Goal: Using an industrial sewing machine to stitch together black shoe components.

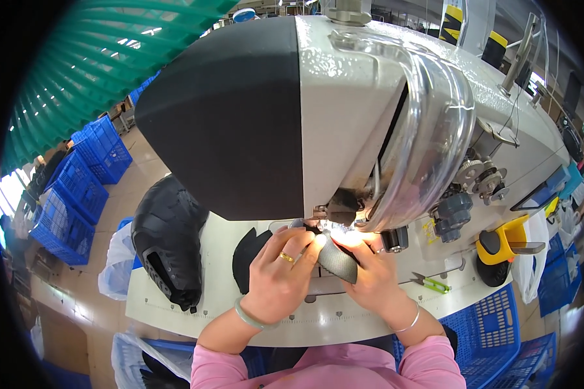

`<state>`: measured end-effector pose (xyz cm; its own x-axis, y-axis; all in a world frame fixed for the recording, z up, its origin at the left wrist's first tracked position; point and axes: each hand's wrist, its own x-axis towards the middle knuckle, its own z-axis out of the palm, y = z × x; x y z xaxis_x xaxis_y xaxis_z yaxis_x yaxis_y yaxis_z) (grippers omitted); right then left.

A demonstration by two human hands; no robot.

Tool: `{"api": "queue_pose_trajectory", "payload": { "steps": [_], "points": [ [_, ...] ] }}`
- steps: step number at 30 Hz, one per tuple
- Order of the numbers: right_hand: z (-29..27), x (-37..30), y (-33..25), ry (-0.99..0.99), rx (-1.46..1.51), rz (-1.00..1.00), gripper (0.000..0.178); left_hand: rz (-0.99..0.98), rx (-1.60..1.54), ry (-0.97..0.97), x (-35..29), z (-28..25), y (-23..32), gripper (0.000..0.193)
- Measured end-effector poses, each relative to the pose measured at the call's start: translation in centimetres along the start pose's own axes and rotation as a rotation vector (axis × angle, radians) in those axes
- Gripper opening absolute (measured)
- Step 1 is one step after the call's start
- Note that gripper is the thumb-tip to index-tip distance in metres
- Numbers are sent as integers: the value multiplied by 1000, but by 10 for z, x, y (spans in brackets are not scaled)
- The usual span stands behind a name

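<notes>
Under the lit needle area of a large sewing machine [350, 71], a grey textured fabric piece [337, 260] lies between my hands. My left hand [280, 272] has its fingers bent and pressed onto the piece's left edge, close to the presser foot. On its other side my right hand [373, 275] grips the piece between thumb and fingers; glare hides part of those fingertips. A black cut piece [248, 256] rests on the table just left of my left hand. Farther left lies a bulky black padded item [169, 243].
Green-handled thread snips [433, 283] and a yellow holder [505, 238] sit on the right of the white table [240, 324]. Blue crates [483, 324] stand below right, with more blue crates [68, 220] along the left floor. A green ribbed hose [104, 71] hangs upper left.
</notes>
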<state>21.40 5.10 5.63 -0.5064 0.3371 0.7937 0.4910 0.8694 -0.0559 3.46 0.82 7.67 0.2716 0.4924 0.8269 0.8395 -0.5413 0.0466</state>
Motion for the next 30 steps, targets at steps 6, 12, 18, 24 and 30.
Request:
{"api": "queue_pose_trajectory", "payload": {
  "steps": [6, 12, 18, 24, 30],
  "points": [
    [4, -4, -4, -4, -51, 9, 42, 9, 18, -51, -2, -3, 0, 33],
    [9, 2, -8, 58, 42, 117, 37, -27, -74, 30, 0, 2, -10, 28],
    [6, 7, -1, 51, 212, 125, 32, -201, -145, 168, 6, 17, -13, 18],
    [10, -7, 1, 24, 201, 131, 29, 20, 8, 147, 6, 14, -3, 32],
    [4, -18, -2, -80, 198, 193, 42, 106, 32, 4, 4, -1, -8, 34]
  ]
}}
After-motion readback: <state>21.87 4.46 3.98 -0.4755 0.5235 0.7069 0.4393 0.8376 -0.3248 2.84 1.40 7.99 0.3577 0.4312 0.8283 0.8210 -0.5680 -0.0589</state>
